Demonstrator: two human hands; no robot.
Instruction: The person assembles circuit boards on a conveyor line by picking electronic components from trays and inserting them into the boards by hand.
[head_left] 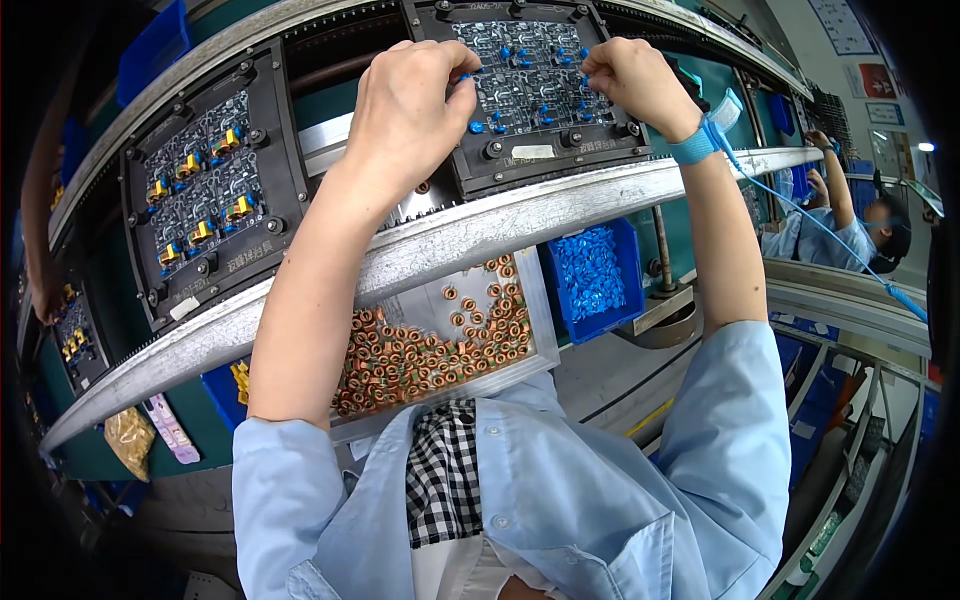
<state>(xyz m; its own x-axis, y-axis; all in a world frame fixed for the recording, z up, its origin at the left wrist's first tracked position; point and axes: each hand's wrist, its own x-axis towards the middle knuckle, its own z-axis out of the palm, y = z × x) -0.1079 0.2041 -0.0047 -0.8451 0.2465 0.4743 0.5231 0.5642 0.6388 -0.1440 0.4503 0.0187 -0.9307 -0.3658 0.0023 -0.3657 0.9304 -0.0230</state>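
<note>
Both hands reach over a circuit board panel [530,85] in a black carrier frame. My left hand [410,110] is at the panel's left edge, thumb and forefinger pinched around a small blue disc capacitor [466,76]. On the right edge, the fingertips of my right hand [640,85] are pressed together close to the board surface; what they hold is mostly hidden. Several blue disc capacitors [477,127] stand on the panel. A light blue wrist strap [694,147] with a coiled cord circles my right wrist.
A metal rail [480,205] crosses below the carriers. Nearer me are a tray of copper-wound ring coils [430,365] and a blue bin of blue capacitors [590,275]. At left sits another carrier [205,180] with yellow parts. A co-worker [840,220] is at right; another person's arm [38,220] shows far left.
</note>
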